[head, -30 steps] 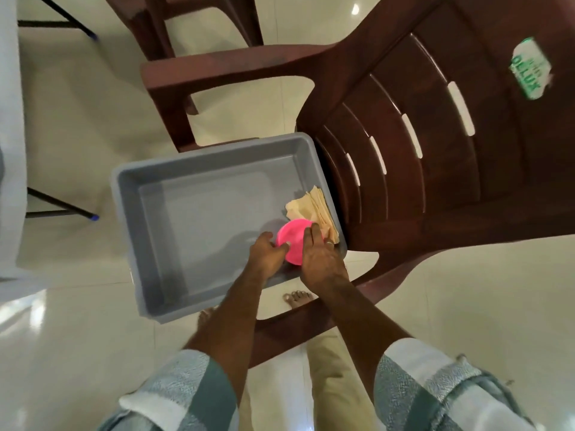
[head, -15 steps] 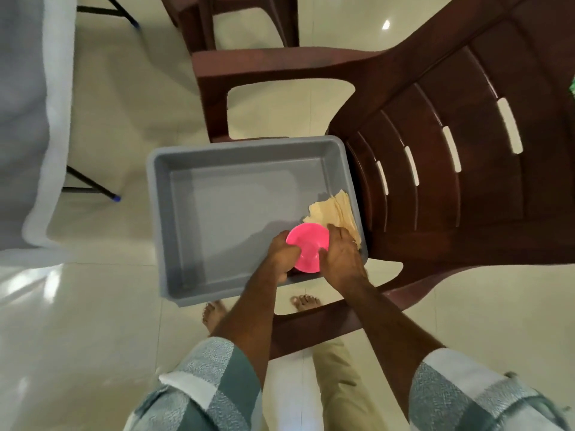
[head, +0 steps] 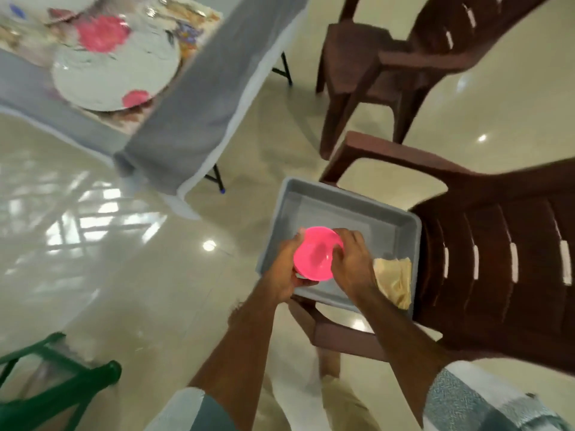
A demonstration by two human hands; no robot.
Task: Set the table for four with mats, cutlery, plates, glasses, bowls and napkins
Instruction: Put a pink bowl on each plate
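A pink bowl (head: 315,255) is held between both my hands above the grey tub (head: 401,234). My left hand (head: 284,275) grips its left side and underside. My right hand (head: 351,262) grips its right rim. Beige napkins (head: 395,279) lie in the tub's near right corner. The tub rests on a brown plastic chair (head: 497,259). At the upper left, the table (head: 174,126) with its grey cloth carries a white plate (head: 118,70) with a pink bowl (head: 102,32) on it, on a patterned mat (head: 193,32), all blurred.
A second brown chair (head: 389,66) stands behind the first. A green chair (head: 59,387) shows at the lower left. The table's black folding legs (head: 214,178) stand on the glossy tiled floor (head: 140,250). My feet and trousers are below the tub.
Both hands have lifted the pink bowl up out of the tub's corner. My head has swung left, bringing the table into view.
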